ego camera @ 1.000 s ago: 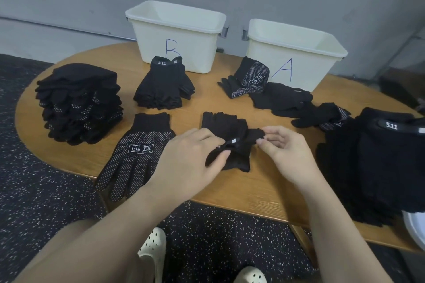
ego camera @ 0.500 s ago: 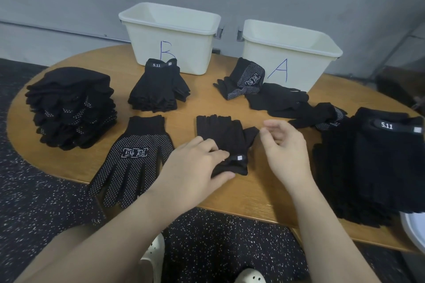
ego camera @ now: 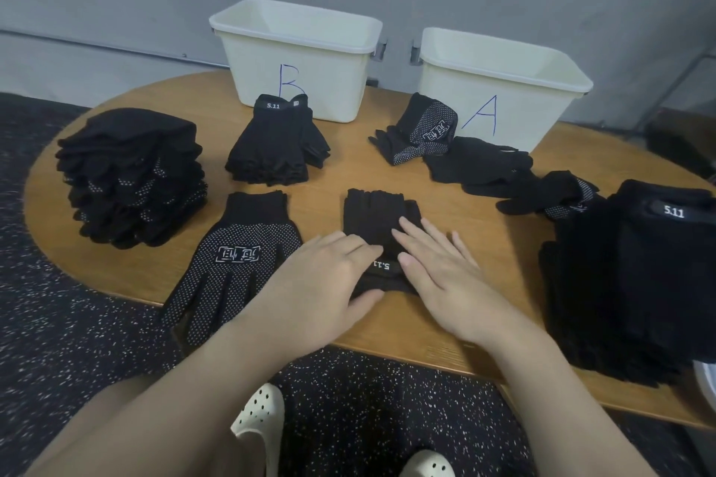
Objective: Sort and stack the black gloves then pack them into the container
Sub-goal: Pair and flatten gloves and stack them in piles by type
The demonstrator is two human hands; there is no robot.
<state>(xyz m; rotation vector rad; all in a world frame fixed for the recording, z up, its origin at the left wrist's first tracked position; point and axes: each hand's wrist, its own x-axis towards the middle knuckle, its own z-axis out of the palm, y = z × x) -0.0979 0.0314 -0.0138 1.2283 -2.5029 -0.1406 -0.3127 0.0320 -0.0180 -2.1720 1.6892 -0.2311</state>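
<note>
A black fingerless glove (ego camera: pixel 374 219) with a "5.11" cuff lies flat at the table's front middle. My left hand (ego camera: pixel 325 283) and my right hand (ego camera: pixel 438 271) both press flat on its cuff end, fingers straight. To its left lies a white-dotted glove (ego camera: pixel 236 263). A small stack of 5.11 gloves (ego camera: pixel 275 143) sits before the white bin marked B (ego camera: pixel 298 58). Loose dotted gloves (ego camera: pixel 422 132) lie before the bin marked A (ego camera: pixel 503 85).
A tall stack of dotted gloves (ego camera: pixel 131 174) stands at the table's left end. A large heap of 5.11 gloves (ego camera: pixel 639 275) fills the right end, with a white object's rim (ego camera: pixel 705 379) beside it. The wooden table (ego camera: pixel 426 345) has a rounded front edge.
Both hands stopped pinching and folding the fingerless glove; it now lies spread flat with its cuff toward me, and both palms have come down on it.
</note>
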